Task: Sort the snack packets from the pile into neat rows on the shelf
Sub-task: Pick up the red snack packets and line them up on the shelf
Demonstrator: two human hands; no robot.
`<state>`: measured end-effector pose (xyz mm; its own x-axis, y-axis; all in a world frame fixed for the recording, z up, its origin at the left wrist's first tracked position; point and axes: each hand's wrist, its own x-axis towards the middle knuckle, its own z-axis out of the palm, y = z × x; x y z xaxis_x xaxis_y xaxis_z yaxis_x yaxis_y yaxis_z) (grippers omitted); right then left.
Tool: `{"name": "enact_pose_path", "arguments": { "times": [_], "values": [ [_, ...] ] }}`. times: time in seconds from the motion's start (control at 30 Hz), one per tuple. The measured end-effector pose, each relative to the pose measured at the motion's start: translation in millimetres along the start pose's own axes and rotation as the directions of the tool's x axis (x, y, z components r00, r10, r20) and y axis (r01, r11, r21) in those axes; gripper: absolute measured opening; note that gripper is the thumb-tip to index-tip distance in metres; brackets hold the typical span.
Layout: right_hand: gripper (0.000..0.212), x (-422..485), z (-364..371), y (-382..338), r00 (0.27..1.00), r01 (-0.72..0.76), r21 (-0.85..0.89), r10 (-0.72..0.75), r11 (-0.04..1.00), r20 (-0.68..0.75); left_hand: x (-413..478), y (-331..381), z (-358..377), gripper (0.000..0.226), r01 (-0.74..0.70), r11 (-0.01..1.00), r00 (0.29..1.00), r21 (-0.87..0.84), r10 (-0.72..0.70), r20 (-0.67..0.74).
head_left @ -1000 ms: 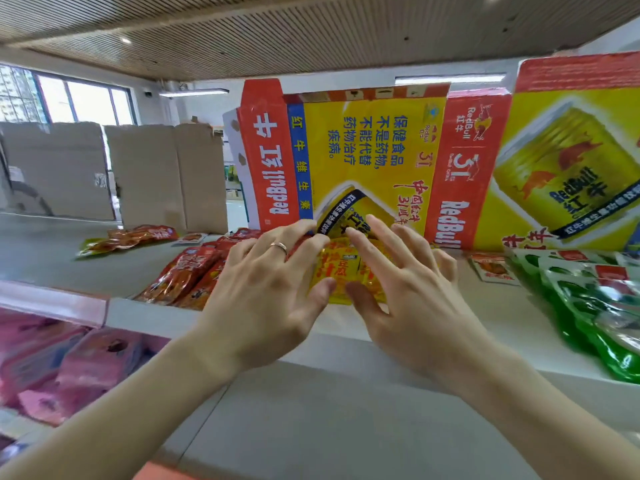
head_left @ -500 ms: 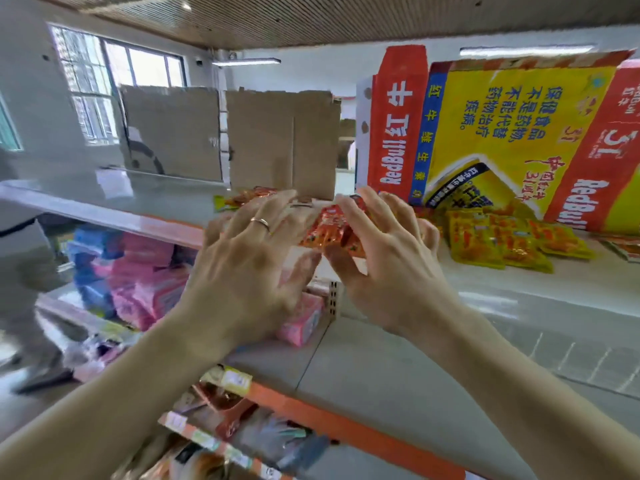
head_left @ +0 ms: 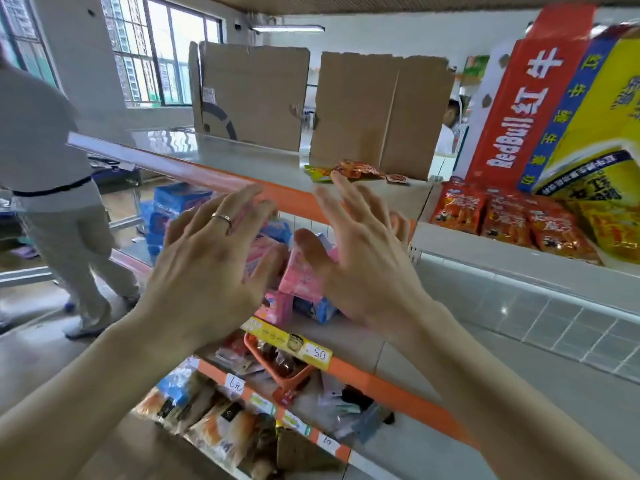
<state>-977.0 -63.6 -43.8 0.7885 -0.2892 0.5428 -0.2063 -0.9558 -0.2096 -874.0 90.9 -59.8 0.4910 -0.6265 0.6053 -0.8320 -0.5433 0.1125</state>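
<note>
The main risk lay in the reach itself. The loose pile of snack packets sat on the top shelf, just in front of the right-hand cardboard panel and close to the shelf's front lip. The packets looked thin, glossy and slippery. Had you swept at them with flat fingers rather than pinching one, you could have pushed them back against the cardboard. You could also have slid one off the edge onto the pink packs on the shelf below. The small red sachet beside the pile looked light enough to skitter away at a brush.

A second hazard was the tidy row of orange-red packets on the adjoining shelf to your right. Carrying a packet across carelessly could have knocked that row askew. The tall Red Bull carton behind it appeared to lean, though the wide lens may account for that.

Your left hand was spread wide, its fingers straight and fanned. It grasped nothing and touched nothing that I could see, and it hung in front of the shelf's orange edge. Your right hand was equally released, thumb out, and empty. Its index fingertip overlapped the near edge of the pile in the view. Whether it actually touched a packet I could not tell.
</note>
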Motion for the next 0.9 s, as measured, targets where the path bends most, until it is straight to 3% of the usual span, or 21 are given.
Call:
{"name": "enact_pose_path", "arguments": {
  "times": [0.27, 0.9],
  "values": [
    [0.061, 16.5, 17.0, -6.0, 1.000, -0.019, -0.043, 0.020, 0.999, 0.016, 18.4, -25.9, 18.4, 0.060, -0.040, 0.998, 0.999, -0.043, 0.041, 0.028],
    [0.053, 126.8, 41.4, 73.1, 0.996, -0.085, -0.025, 0.084, 0.996, -0.016, 143.5, -39.1, 88.0, 0.060, -0.109, 0.993, 0.994, -0.040, 0.110, 0.021]
  ]
}}
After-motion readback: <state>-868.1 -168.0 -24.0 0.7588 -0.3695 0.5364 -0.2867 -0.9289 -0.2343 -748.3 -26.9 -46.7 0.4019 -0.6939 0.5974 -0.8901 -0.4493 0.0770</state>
